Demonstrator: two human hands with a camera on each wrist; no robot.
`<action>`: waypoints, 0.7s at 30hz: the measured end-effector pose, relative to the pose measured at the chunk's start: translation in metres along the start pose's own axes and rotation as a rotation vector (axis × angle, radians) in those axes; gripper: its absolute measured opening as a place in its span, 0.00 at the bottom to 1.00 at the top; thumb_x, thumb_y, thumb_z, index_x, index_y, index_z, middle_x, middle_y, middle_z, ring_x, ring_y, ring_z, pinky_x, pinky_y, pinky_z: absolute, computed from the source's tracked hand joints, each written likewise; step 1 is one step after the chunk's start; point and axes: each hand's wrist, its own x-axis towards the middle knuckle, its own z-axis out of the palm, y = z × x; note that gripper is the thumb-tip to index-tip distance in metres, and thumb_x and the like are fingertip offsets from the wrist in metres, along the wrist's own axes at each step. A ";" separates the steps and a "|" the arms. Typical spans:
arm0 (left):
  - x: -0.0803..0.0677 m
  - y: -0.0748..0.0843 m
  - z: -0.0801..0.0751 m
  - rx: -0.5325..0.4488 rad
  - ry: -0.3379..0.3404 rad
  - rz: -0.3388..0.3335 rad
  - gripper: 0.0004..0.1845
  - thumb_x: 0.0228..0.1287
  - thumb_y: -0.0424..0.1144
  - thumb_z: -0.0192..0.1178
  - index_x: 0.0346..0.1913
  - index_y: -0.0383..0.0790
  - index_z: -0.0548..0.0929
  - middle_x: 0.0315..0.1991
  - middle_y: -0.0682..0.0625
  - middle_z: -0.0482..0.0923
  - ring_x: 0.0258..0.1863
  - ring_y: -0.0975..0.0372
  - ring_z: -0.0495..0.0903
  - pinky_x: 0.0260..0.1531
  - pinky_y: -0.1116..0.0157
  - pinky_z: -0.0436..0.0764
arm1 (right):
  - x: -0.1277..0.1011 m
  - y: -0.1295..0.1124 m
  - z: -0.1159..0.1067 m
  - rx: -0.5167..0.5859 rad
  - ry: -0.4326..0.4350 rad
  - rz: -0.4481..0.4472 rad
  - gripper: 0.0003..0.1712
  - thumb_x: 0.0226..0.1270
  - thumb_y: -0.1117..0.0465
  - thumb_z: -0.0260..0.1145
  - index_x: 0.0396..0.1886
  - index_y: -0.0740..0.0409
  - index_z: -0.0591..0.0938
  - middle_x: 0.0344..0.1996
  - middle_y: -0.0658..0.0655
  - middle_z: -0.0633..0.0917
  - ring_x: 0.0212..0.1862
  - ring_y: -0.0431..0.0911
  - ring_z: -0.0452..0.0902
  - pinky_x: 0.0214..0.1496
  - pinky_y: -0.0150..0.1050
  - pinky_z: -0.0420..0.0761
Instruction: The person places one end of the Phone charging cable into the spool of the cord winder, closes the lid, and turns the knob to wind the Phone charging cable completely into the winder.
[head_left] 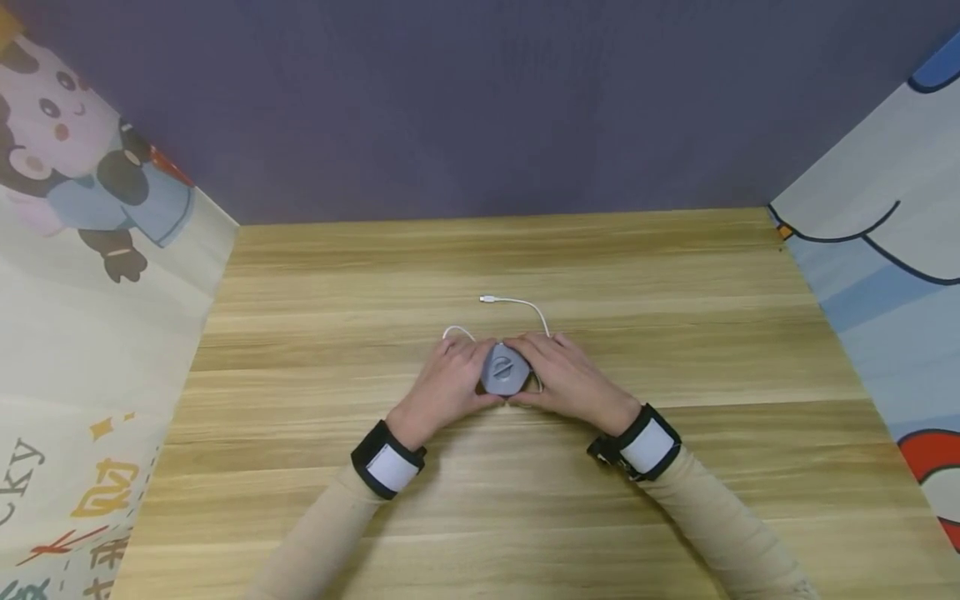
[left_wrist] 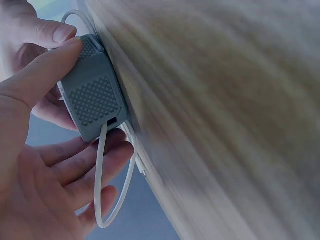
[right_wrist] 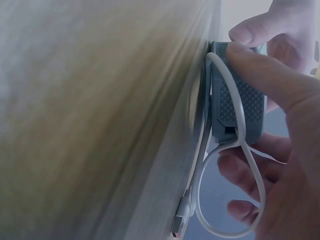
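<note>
A grey, many-sided cable winder [head_left: 504, 371] with a turn knob on top sits between my two hands, low over the table. My left hand [head_left: 447, 379] grips its left side with thumb and fingers. From the opposite side, my right hand [head_left: 573, 379] holds it the same way, the thumbs nearly meeting at the near edge. Textured side panels [left_wrist: 95, 100] show in the left wrist view. A white cable [left_wrist: 98, 175] comes out of a slot and loops by the left fingers. Another white loop [right_wrist: 261, 187] hangs beside the right fingers, and a metal-tipped plug [right_wrist: 179, 222] shows below.
On the wood-grain table [head_left: 375, 275], a white plug end [head_left: 487, 298] lies beyond the hands. A dark panel [head_left: 480, 108] rises at the back edge. Printed cartoon panels stand at the left [head_left: 90, 333] and right [head_left: 885, 292].
</note>
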 end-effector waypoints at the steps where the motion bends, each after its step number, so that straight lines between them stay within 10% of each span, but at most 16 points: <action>1: 0.000 0.000 0.000 -0.005 -0.002 -0.002 0.47 0.52 0.55 0.80 0.69 0.30 0.74 0.62 0.38 0.81 0.60 0.49 0.81 0.69 0.50 0.70 | 0.000 0.000 0.000 -0.001 -0.002 0.001 0.51 0.55 0.40 0.80 0.72 0.60 0.72 0.63 0.58 0.81 0.64 0.51 0.76 0.61 0.49 0.74; 21: -0.002 0.004 0.003 -0.018 -0.018 -0.017 0.54 0.49 0.56 0.81 0.71 0.25 0.69 0.60 0.34 0.82 0.59 0.48 0.80 0.70 0.50 0.67 | -0.003 -0.003 -0.003 -0.060 -0.005 -0.012 0.57 0.55 0.36 0.79 0.76 0.62 0.68 0.64 0.59 0.81 0.65 0.53 0.76 0.65 0.50 0.72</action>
